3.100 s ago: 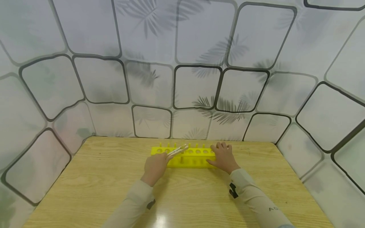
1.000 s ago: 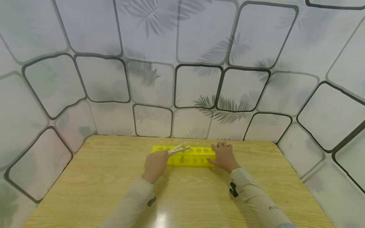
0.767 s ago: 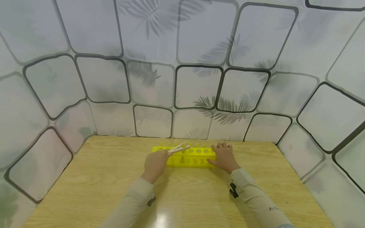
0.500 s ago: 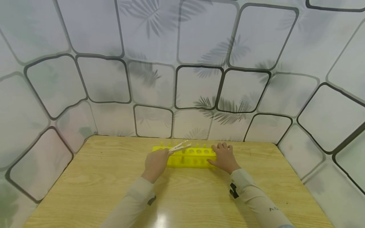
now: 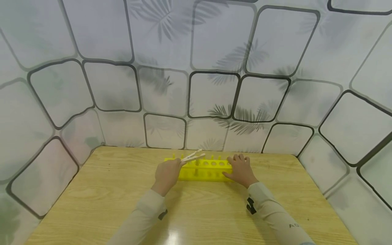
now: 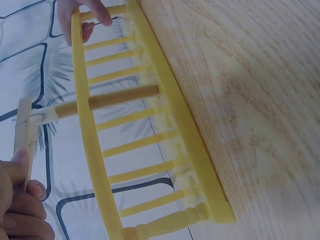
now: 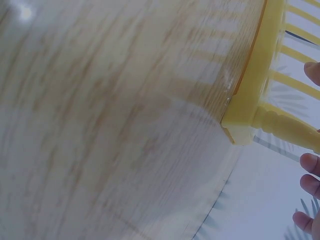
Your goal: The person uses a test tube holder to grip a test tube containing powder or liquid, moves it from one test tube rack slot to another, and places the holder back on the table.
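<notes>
A yellow test tube rack (image 5: 211, 174) stands on the table in the head view, with round holes along its top and pegs behind. One test tube (image 6: 120, 96) with brownish contents stands in it, its clear top above the upper bar in the left wrist view. My left hand (image 5: 166, 175) grips a pale wooden test tube clamp (image 5: 195, 158), whose two arms are spread at the tube's mouth. Whether they touch the glass I cannot tell. My right hand (image 5: 241, 170) holds the rack's right end, thumb in front and fingers over the top.
The wooden table (image 5: 202, 211) runs back to a patterned curtain (image 5: 211, 95) that surrounds it on the far side and both flanks. The rack sits close to the far edge.
The clamp's arms have spread wider apart, and the clamp has risen slightly over the rack. The right hand still holds the rack's end.
</notes>
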Demonstrator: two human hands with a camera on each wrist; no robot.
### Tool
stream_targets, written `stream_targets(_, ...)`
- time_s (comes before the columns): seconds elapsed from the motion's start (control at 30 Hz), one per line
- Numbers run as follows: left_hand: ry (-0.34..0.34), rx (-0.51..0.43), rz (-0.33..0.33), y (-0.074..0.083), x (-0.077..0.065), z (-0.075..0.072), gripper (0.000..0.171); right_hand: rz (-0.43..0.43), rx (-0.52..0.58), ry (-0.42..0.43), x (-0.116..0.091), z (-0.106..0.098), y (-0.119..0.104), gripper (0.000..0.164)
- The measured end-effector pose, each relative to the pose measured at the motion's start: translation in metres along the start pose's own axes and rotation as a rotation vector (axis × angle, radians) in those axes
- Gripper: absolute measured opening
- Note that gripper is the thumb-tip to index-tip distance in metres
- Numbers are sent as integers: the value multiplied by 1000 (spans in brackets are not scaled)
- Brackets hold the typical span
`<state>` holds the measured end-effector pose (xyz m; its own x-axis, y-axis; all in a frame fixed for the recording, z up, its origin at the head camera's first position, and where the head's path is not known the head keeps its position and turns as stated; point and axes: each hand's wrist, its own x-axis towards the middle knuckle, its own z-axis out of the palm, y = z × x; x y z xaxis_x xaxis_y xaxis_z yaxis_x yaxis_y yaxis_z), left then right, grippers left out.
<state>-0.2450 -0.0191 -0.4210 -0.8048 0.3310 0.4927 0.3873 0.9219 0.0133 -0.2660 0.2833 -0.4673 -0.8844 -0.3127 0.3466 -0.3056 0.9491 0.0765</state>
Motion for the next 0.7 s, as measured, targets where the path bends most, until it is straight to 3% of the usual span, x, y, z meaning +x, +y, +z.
stream_targets(0.7, -8, -45, -35, -2, 4, -9, 41, -16, 11, 31, 0, 0, 0, 56)
